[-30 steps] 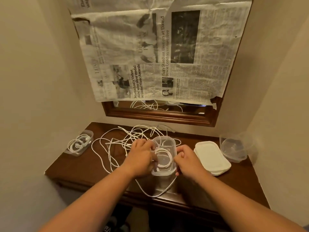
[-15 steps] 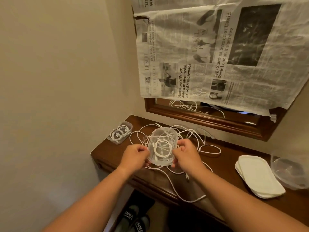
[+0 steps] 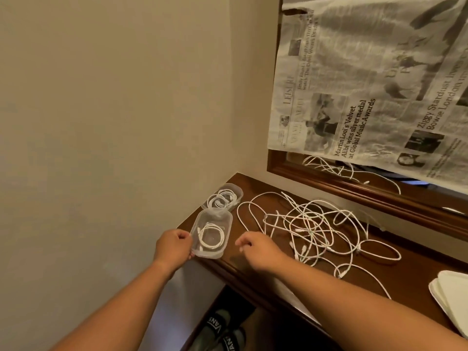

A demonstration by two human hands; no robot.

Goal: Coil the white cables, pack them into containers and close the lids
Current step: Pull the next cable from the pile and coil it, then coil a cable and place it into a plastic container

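Observation:
A clear plastic container [image 3: 222,219] with a coiled white cable [image 3: 211,238] inside sits at the left front edge of the dark wooden table [image 3: 253,264]. My left hand [image 3: 174,247] grips its near left side. My right hand [image 3: 255,249] hovers just right of the container, fingers loosely curled and holding nothing. Behind it stands a second clear container [image 3: 235,191] that also holds a coiled cable. A tangle of loose white cables [image 3: 311,229] spreads over the middle of the table, right of my right hand.
White lids [image 3: 453,292] are stacked at the table's right edge. A wall runs close along the left. A wood-framed mirror [image 3: 354,191] covered with newspaper [image 3: 367,84] hangs behind the table. Shoes [image 3: 217,330] show on the floor below.
Both hands carried the container with the coiled cable from the table's middle to its left edge. My right hand has let go of it; my left hand still holds it.

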